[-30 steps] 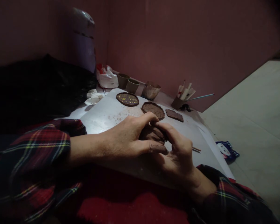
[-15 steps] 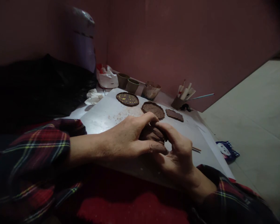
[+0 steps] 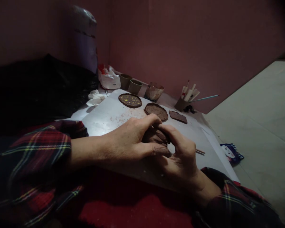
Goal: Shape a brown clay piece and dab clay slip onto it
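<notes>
Between both hands is a lump of brown clay (image 3: pixel 154 136), partly covered by fingers. My left hand (image 3: pixel 135 139) comes in from the left and is closed on it, thumb along the near side and index finger over the far side. From the right, my right hand (image 3: pixel 182 155) grips the same clay, its index fingertip meeting the left one at the top. Just beyond lies a round brown clay slab (image 3: pixel 156 111) with a raised rim. A speckled round slab (image 3: pixel 130 100) with yellow bits sits farther left, and a small rectangular clay piece (image 3: pixel 178 117) farther right.
Two cups (image 3: pixel 135 86), a clay-smeared bowl (image 3: pixel 154 91) and a holder with brushes and tools (image 3: pixel 181 103) stand along the wall. Crumpled white tissue (image 3: pixel 95 98) lies at left, beside black plastic (image 3: pixel 38 88). A thin wooden stick (image 3: pixel 200 151) is right of my hands.
Almost nothing differs. Both hands keep the same grip on the clay, and the view has shifted very slightly.
</notes>
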Demonstrator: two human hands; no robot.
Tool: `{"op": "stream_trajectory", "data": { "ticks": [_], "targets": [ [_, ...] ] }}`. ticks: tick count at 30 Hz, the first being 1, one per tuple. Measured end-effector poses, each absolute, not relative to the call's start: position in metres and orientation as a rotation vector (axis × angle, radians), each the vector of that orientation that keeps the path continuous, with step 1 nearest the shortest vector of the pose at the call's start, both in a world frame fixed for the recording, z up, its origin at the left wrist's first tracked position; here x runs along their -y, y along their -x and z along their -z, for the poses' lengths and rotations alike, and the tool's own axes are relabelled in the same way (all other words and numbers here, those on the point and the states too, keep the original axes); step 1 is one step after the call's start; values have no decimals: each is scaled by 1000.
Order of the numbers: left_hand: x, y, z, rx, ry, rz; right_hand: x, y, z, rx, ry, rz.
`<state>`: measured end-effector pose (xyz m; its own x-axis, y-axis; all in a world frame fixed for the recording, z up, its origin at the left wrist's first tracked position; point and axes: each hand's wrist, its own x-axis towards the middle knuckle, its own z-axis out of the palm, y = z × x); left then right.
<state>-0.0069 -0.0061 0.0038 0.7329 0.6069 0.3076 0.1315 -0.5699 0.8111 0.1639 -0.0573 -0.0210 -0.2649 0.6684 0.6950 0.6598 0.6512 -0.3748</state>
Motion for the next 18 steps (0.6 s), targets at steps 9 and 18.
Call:
{"op": "stream_trajectory", "data": {
  "ticks": [9,18],
  "targets": [
    [7,7,-5,-570,-2106,-719,58,-165,22,1997,1021,11],
    [7,7,-5,-565,-2118,-731,57,-165,21,2010,1045,-15]
  ]
}}
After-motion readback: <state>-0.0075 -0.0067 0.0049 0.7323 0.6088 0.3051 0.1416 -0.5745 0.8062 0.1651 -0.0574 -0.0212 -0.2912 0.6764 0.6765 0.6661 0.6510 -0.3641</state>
